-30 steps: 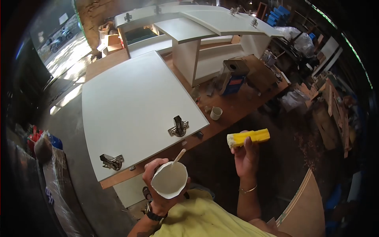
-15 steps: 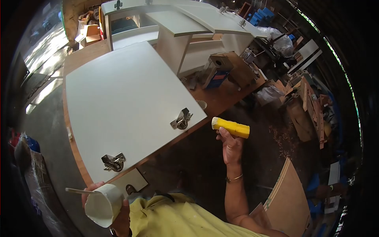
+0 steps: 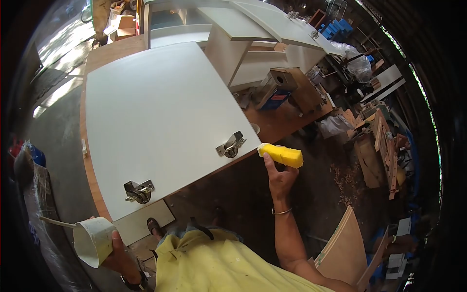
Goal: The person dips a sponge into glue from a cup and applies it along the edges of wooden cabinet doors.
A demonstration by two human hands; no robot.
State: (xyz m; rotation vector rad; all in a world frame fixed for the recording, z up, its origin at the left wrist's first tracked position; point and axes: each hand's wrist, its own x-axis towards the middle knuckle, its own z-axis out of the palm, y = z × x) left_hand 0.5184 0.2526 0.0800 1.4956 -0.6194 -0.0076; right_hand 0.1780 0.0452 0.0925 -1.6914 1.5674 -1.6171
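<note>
In my left hand [image 3: 118, 254], at the lower left, is a whitish cup [image 3: 92, 243] tilted so its mouth shows. A thin stick [image 3: 57, 222] sticks out over its rim. My right hand [image 3: 281, 180] grips a yellow sponge block [image 3: 283, 155] with a whitish end. That end is by the near right corner of a white cabinet door panel [image 3: 160, 117]; I cannot tell if they touch. The panel lies flat, with one metal hinge [image 3: 138, 191] near its front left and another hinge [image 3: 231, 145] near its right corner.
Under the panel is a brown wooden board [image 3: 292, 121], which also carries a metal can [image 3: 278, 87]. White cabinet frames [image 3: 219, 58] stand behind. Wood scraps [image 3: 384, 146] are piled at the right. Plywood sheets [image 3: 343, 248] lean close to my right arm.
The sponge has come nearer the panel's corner and its whitish end now points at the edge. My left hand and the cup have shifted left. The camera view has also shifted slightly.
</note>
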